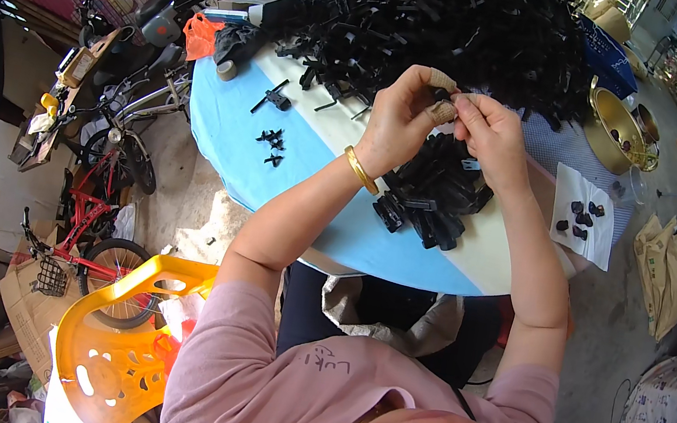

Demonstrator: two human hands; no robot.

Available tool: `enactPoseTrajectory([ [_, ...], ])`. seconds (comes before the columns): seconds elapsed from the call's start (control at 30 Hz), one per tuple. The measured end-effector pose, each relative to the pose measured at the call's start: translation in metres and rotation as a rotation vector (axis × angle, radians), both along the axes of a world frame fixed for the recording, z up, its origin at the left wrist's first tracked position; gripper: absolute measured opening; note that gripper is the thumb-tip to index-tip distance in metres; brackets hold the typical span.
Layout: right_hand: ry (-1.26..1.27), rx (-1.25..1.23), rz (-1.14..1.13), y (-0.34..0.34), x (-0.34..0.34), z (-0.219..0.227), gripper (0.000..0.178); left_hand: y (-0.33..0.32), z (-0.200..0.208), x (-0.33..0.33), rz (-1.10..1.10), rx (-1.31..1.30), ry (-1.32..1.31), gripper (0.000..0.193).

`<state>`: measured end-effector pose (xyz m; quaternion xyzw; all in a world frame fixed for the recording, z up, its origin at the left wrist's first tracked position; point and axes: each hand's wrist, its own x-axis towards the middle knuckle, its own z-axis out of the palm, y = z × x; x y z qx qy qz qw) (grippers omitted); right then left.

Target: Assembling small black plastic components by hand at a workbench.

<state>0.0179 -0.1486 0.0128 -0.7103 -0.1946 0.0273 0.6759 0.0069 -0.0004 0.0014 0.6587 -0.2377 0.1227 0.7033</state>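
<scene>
My left hand (406, 120), with tan coverings on its thumb and forefinger, pinches a small black plastic part (443, 96). Against those fingertips my right hand (491, 143) is closed in a pinch; its fingers hide what they grip. Under both hands lies a smaller heap of black plastic pieces (440, 188), close to the near edge of the round table (304, 206). A huge mound of black plastic parts (439, 24) covers the far side. Left of my hands are a black clip-like piece (272, 98) and several tiny black parts (273, 141).
On the right, a white sheet (579, 241) bears several dark pieces beside a gold-coloured pot (616, 136). An orange plastic bag (200, 36) and a roll of tape (226, 70) sit at the far left. A yellow chair (93, 332) and a red bicycle (94, 217) stand left.
</scene>
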Motion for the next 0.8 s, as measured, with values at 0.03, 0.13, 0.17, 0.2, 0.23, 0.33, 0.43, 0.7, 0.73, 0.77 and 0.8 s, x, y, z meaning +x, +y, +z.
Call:
enactPoseTrajectory([
  [0.03, -0.017, -0.006, -0.006, 0.000, -0.001, 0.001, 0.016, -0.002, 0.000, -0.002, 0.062, 0.029, -0.059, 0.020],
  [0.13, -0.061, -0.033, -0.018, -0.002, -0.005, 0.006, 0.017, -0.003, -0.004, -0.005, 0.168, 0.107, -0.193, 0.022],
  [0.17, -0.059, -0.031, -0.021, -0.003, -0.005, 0.010, 0.017, -0.003, -0.004, -0.005, 0.214, 0.155, -0.274, 0.025],
  [0.2, -0.053, -0.055, -0.013, -0.004, -0.004, 0.013, 0.017, -0.002, -0.003, -0.004, 0.210, 0.157, -0.273, 0.025],
  [0.23, -0.048, -0.080, -0.005, -0.004, -0.001, 0.015, 0.018, -0.001, -0.001, -0.002, 0.250, 0.221, -0.299, 0.028],
  [0.33, -0.144, -0.097, -0.106, -0.024, 0.026, 0.010, 0.021, -0.001, 0.009, -0.006, 0.241, 0.256, -0.199, 0.034],
  [0.43, -0.418, -0.330, -0.234, -0.043, 0.059, -0.012, 0.020, -0.004, 0.020, -0.014, 0.123, 0.287, -0.056, 0.033],
  [0.7, -0.382, -1.031, -0.370, -0.026, 0.103, -0.066, 0.027, -0.012, 0.007, -0.017, -0.237, 0.768, -0.474, 0.031],
  [0.73, -0.394, -0.959, -0.391, -0.032, 0.110, -0.076, 0.026, -0.013, 0.006, -0.013, -0.268, 0.696, -0.521, 0.032],
  [0.77, -0.394, -0.958, -0.385, -0.028, 0.108, -0.073, 0.026, -0.010, 0.004, -0.010, -0.264, 0.697, -0.517, 0.032],
  [0.8, -0.370, -0.963, -0.375, -0.027, 0.106, -0.068, 0.024, -0.006, 0.002, -0.006, -0.127, 0.668, -0.521, 0.033],
])
